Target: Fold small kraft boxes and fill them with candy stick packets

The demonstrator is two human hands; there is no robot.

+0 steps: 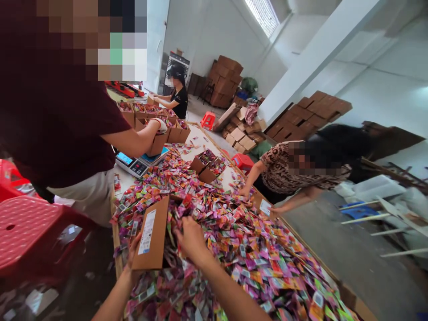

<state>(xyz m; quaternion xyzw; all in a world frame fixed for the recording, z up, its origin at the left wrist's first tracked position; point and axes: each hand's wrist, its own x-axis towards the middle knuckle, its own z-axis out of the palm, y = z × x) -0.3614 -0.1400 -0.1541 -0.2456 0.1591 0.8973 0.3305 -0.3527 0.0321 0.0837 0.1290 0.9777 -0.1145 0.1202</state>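
My left hand point(133, 252) grips the outer side of an open cardboard box point(157, 232) with a white label, tilted over a heap of small colourful packets point(234, 232). At the box's open side is my right hand point(192, 238), its fingers curled in among the packets. What those fingers hold is hidden. Some packets show inside the mouth of the box.
A co-worker at left handles a box on a digital scale point(133, 165). Across the table, another person holds a labelled box point(264, 205). A small box point(205, 167) stands on the heap. Red stools point(36, 232) are at left.
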